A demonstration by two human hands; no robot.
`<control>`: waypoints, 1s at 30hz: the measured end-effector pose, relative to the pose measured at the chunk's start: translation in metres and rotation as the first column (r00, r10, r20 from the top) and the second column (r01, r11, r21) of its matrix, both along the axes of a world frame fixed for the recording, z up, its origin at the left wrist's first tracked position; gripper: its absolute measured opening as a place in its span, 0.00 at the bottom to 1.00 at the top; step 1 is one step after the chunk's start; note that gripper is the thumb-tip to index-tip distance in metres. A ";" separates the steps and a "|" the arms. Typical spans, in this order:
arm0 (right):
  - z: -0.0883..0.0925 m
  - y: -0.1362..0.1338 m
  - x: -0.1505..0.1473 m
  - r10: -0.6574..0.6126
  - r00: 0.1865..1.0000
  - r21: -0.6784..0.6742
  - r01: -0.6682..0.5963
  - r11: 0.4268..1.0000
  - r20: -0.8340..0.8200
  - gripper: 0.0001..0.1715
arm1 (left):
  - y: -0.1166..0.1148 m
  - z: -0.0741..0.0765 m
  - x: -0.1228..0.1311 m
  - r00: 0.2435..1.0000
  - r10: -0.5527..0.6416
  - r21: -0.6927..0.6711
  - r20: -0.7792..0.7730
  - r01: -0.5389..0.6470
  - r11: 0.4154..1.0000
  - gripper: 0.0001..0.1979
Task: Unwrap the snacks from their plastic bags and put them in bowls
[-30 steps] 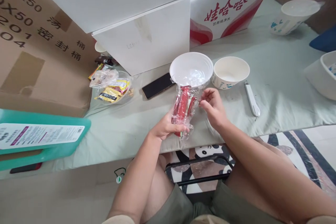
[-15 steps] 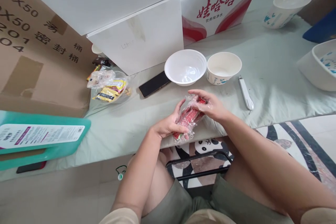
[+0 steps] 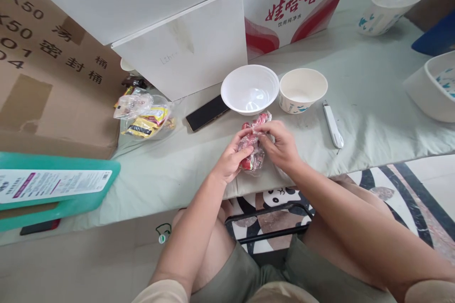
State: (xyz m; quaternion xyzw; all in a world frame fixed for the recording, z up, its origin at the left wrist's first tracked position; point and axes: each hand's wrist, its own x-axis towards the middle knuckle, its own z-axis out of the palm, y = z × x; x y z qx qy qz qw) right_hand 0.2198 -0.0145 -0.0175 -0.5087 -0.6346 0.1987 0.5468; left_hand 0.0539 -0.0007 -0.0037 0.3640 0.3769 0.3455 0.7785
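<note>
A crinkled clear plastic packet (image 3: 255, 162) with red, sausage-like sticks inside is between my hands, just above the table's front edge. My left hand (image 3: 228, 159) is closed on its left side, thumb across the front. At its upper right, my right hand (image 3: 281, 146) pinches the plastic film between thumb and fingers. Whether the film is torn there I cannot tell. Just beyond the packet stand a white plastic bowl (image 3: 250, 89) and a paper cup (image 3: 303, 91) with a blue print. A white utility knife (image 3: 333, 125) lies to the right.
A black phone (image 3: 207, 113) lies left of the bowl. Farther left is a clear bowl of snack packets (image 3: 148, 124). White boxes (image 3: 185, 40) and a red-and-white carton (image 3: 296, 14) line the back. More paper tubs (image 3: 432, 87) stand at right, and a green jug (image 3: 88, 196) lies at left.
Both hands have raised and turned the packet, so it sits closer to the white bowl. My right fingers have shifted from spread over its end to pinching the film.
</note>
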 end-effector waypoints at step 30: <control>0.001 -0.012 0.004 0.448 0.893 -0.196 -0.447 0.873 -0.042 0.05 | 0.011 -0.001 0.000 0.939 0.259 0.203 -0.224 -0.215 0.955 0.12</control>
